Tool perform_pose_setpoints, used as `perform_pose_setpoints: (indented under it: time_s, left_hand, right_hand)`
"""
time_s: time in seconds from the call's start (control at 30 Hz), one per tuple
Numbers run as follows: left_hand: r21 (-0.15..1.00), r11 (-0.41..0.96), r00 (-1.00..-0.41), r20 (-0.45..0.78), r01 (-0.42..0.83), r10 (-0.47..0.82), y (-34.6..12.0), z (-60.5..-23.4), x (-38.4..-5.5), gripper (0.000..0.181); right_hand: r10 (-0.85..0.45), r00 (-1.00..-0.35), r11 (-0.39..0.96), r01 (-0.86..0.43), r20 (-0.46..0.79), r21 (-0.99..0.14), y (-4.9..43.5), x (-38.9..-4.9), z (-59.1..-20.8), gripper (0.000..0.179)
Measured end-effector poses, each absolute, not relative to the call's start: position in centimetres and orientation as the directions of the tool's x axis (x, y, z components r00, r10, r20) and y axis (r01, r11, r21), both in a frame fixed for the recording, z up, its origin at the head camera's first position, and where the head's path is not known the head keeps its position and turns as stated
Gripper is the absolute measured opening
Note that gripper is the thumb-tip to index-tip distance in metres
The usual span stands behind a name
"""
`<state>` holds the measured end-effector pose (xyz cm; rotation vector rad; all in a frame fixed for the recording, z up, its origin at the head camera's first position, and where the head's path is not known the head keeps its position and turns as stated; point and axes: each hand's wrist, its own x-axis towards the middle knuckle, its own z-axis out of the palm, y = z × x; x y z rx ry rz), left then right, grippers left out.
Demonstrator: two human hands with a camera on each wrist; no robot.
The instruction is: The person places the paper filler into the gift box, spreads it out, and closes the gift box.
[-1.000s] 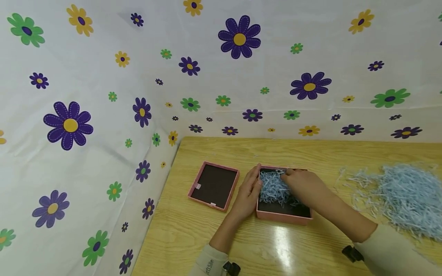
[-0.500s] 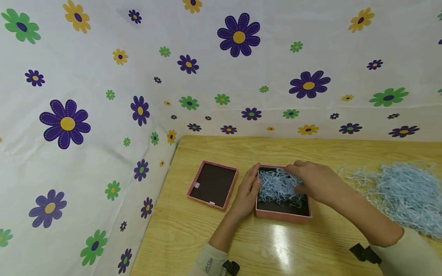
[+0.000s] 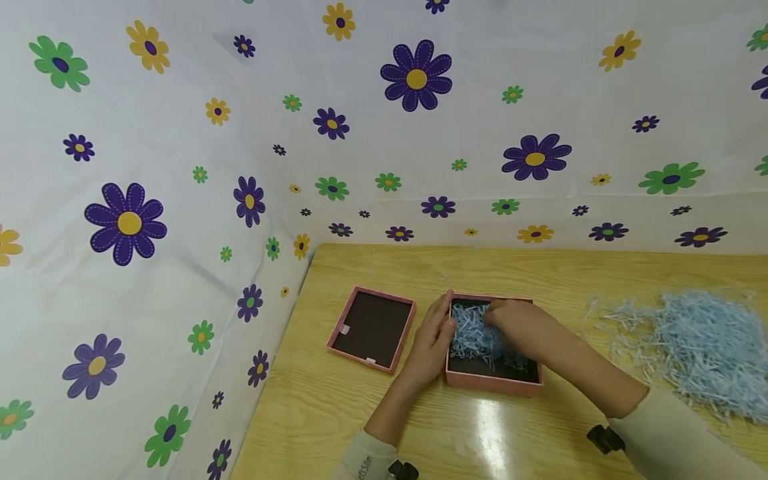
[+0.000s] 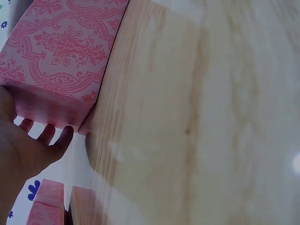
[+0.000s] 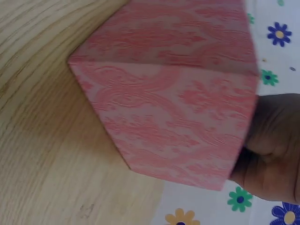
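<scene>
A pink box (image 3: 495, 385) with a black inside stands on the table, partly filled with light blue shredded paper (image 3: 471, 333). Against its left wall rests my left hand (image 3: 429, 343), thumb near the rim. The left wrist view shows that hand's fingers (image 4: 61, 140) spread along the patterned side of the box. My right hand (image 3: 522, 327) reaches in over the right side and grips some of the shredded paper, its fingertips hidden among the strands. In the right wrist view the box wall (image 5: 168, 122) covers most of that hand.
Left of the box lies a pink lid (image 3: 372, 327), black inside face up, with two small white tabs. A large heap of blue shredded paper (image 3: 714, 347) spreads over the right of the wooden table (image 3: 480, 440). Flowered white cloth (image 3: 480, 133) hangs behind and to the left.
My right hand lifted back toward the box's right rim, then moved left and down into the shredded paper again. The left hand has stayed on the box wall. The view has tilted slightly.
</scene>
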<state>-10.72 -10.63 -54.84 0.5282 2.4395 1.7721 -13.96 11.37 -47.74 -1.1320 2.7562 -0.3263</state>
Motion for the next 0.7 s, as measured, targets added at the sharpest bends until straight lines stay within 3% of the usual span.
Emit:
perform_pose_setpoints:
  time_s: [0.1, 0.2, 0.33, 0.47, 0.6, 0.7]
  left_hand:
    - [0.937, 0.272, -0.942, 0.131, 0.22, 0.308, -10.3, -54.7, -10.6, 0.056]
    - [0.934, 0.274, -0.941, 0.14, 0.229, 0.309, -10.3, -55.8, -10.9, 0.056]
    - [0.936, 0.269, -0.935, 0.134, 0.228, 0.327, -10.5, -56.2, -11.0, 0.056]
    - [0.931, 0.284, -0.939, 0.134, 0.229, 0.317, -10.9, -56.2, -11.1, 0.056]
    - [0.933, 0.288, -0.946, 0.128, 0.217, 0.299, -11.0, -56.2, -11.0, 0.056]
    - [0.938, 0.281, -0.95, 0.119, 0.203, 0.289, -11.0, -56.3, -10.8, 0.056]
  right_hand:
    - [-0.664, -0.744, 0.746, -0.65, -0.075, -0.146, 11.0, -13.8, -48.9, 0.022]
    - [-0.653, -0.753, 0.756, -0.643, -0.077, -0.126, 11.2, -13.7, -48.9, 0.021]
    - [-0.645, -0.763, 0.748, -0.618, -0.045, -0.242, 12.4, -13.2, -46.7, 0.026]
    - [-0.6, -0.796, 0.721, -0.581, 0.08, -0.377, 14.8, -12.0, -44.3, 0.038]
    - [-0.495, -0.845, 0.748, -0.533, 0.204, -0.395, 18.6, -10.5, -44.2, 0.046]
    - [-0.391, -0.896, 0.801, -0.444, 0.212, -0.401, 22.3, -9.2, -45.6, 0.053]
